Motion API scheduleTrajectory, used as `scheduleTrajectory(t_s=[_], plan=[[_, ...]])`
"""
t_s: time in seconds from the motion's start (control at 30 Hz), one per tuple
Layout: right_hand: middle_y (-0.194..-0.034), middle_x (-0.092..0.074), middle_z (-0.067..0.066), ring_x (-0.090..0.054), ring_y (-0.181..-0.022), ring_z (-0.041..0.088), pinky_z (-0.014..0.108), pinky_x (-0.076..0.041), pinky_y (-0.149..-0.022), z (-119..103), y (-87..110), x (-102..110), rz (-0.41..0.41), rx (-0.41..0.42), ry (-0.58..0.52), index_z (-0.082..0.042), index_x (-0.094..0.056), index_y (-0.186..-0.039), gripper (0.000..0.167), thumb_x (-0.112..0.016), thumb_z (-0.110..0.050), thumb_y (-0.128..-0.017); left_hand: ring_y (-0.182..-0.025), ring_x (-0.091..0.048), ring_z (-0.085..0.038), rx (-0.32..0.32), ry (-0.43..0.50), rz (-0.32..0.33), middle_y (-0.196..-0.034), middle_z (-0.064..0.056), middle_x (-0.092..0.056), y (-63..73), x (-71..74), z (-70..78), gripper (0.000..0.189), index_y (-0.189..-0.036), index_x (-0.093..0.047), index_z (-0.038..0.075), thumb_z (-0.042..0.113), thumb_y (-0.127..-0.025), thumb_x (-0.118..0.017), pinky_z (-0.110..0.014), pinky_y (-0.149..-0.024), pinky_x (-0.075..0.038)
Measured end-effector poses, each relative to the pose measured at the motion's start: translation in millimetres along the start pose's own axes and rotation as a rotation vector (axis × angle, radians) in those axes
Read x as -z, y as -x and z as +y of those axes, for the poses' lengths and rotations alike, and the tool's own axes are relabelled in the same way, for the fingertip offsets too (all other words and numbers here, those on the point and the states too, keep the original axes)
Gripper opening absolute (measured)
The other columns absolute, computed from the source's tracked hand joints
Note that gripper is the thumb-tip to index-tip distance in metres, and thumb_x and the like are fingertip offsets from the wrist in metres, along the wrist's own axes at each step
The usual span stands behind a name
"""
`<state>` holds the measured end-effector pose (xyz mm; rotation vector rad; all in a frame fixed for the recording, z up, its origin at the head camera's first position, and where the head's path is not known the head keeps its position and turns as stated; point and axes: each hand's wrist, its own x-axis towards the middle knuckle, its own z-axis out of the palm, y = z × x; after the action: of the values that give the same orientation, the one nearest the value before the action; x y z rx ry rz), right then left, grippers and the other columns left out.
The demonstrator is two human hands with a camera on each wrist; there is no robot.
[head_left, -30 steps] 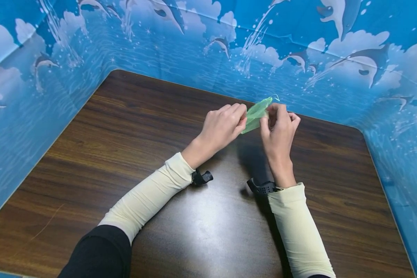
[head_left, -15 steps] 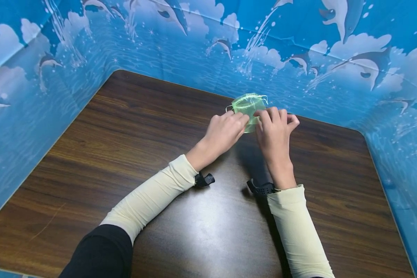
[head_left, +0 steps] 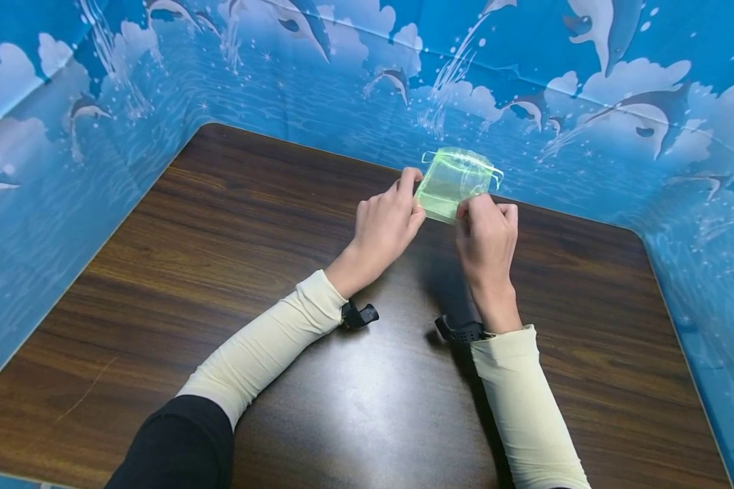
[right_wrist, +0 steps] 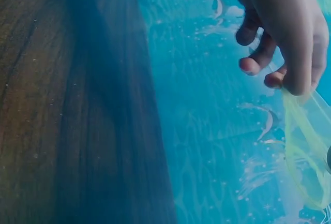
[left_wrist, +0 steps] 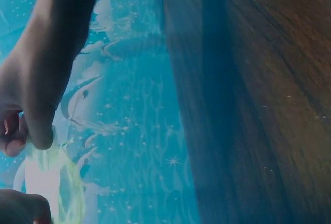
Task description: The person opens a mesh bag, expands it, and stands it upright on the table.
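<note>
A sheer light-green drawstring pouch [head_left: 452, 180] with white cords is held up above the far side of the table. Its gathered mouth and cord loops point up and away. My left hand [head_left: 384, 224] pinches the pouch's left edge, the thumb low and the index finger higher. Around its lower right corner, the fingers of my right hand [head_left: 488, 234] are curled. The pouch is spread flat between the hands, and its see-through fabric shows no item inside. Parts of the pouch [left_wrist: 72, 182] show in the left wrist view, and a fold of it [right_wrist: 302, 141] in the right wrist view.
A dark wood-grain table [head_left: 220, 224] lies under both arms. Behind it and at its sides hangs a blue cloth [head_left: 318, 102] printed with dolphins, close beyond the pouch. Black wrist straps [head_left: 359, 316] sit by the pale sleeves [head_left: 269, 339].
The pouch was seen nearly edge-on, then bunched between the hands. Now it is spread wider and raised slightly, its face toward me. The left index finger has extended upward along its edge.
</note>
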<state>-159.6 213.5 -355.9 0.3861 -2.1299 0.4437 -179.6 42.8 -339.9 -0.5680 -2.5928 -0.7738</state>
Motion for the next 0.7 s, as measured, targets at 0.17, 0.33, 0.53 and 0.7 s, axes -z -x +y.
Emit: scheduleTrajectory(t_s=[0.17, 0.33, 0.53, 0.7], plan=[[-0.069, -0.055, 0.015, -0.048, -0.058, 0.031, 0.049, -0.035, -0.073, 2, 0.8, 0, 0.001, 0.029, 0.014, -0.002, -0.056, -0.084, 0.017, -0.053, 0.008, -0.098, -0.056, -0.052, -0.016, -0.002, 0.131, -0.132, -0.087, 0.001, -0.063, -2.8, 3.4, -4.0, 0.045, -0.145, -0.043, 0.013, 0.018, -0.102, -0.056, -0.029, -0.05, -0.033], [-0.068, -0.05, 0.016, -0.049, -0.063, 0.034, 0.051, -0.033, -0.077, 5, -0.6, 4, 0.075, 0.043, -0.004, 0.001, -0.053, -0.08, 0.02, -0.053, 0.01, -0.097, -0.084, -0.065, -0.022, 0.122, 0.647, -0.397, -0.122, -0.005, -0.064, -10.6, 12.9, -12.8, 0.053, -0.153, -0.034, 0.012, 0.033, -0.109, -0.052, -0.032, -0.066, -0.049], [-0.066, -0.044, 0.014, -0.041, -0.062, 0.031, 0.053, -0.035, -0.079, 5, -1.5, 3, 0.095, 0.154, -0.081, 0.0, -0.05, -0.077, 0.023, -0.052, 0.016, -0.094, -0.09, -0.066, -0.023, 0.285, 0.912, -0.34, -0.127, -0.014, -0.07, -19.7, 15.6, -23.3, 0.043, -0.145, -0.051, 0.007, 0.036, -0.112, -0.046, -0.03, -0.068, -0.054], [-0.078, -0.052, 0.011, -0.046, -0.073, 0.031, 0.057, -0.033, -0.087, 12, 1.0, 5, -0.135, 0.27, -0.122, -0.003, -0.053, -0.087, 0.018, -0.064, 0.01, -0.093, -0.081, -0.057, -0.014, 0.304, 0.934, -0.214, -0.115, -0.012, -0.073, -23.6, 8.6, -33.9, 0.026, -0.12, -0.069, 0.005, 0.025, -0.109, -0.057, -0.026, -0.067, -0.049]])
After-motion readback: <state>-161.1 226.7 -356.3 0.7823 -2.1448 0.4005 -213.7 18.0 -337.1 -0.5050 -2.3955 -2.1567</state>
